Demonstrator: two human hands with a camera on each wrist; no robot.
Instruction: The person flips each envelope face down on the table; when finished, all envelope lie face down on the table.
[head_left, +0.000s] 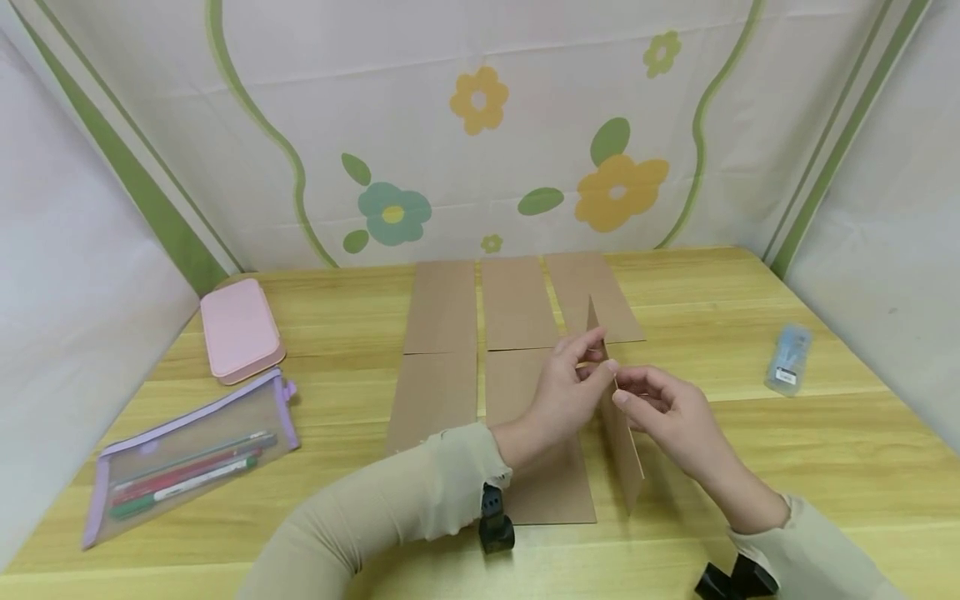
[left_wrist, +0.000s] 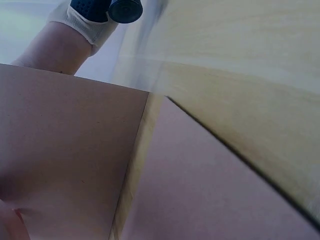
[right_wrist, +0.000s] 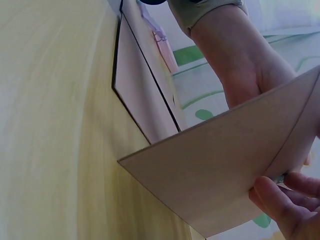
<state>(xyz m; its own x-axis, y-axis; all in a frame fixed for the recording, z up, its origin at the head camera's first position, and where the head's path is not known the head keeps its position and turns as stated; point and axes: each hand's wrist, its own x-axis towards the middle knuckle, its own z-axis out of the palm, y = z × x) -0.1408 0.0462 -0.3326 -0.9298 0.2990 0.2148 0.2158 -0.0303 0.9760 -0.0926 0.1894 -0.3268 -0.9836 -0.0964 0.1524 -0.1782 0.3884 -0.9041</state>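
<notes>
A brown cardboard sheet [head_left: 618, 446] stands tilted up on edge, right of the middle of the table. My left hand [head_left: 562, 387] holds it from the left side, fingertips at its upper edge. From the right, my right hand [head_left: 671, 417] pinches the same sheet with thumb and fingers. A straight line crosses the sheet [right_wrist: 210, 160] in the right wrist view, close to the right fingertips [right_wrist: 270, 192]. Beneath the left forearm lies a flat cardboard sheet [head_left: 551, 492], partly covered. The left wrist view shows the raised sheet [left_wrist: 70, 140] beside that flat sheet [left_wrist: 215, 190].
More cardboard sheets lie flat in rows: back left [head_left: 441, 307], back middle [head_left: 517, 304], back right [head_left: 588, 283] and front left [head_left: 431, 396]. On the left are a pink case [head_left: 240, 325] and a mesh pouch [head_left: 198, 425] with pens. A small bluish clear box [head_left: 789, 358] stands right.
</notes>
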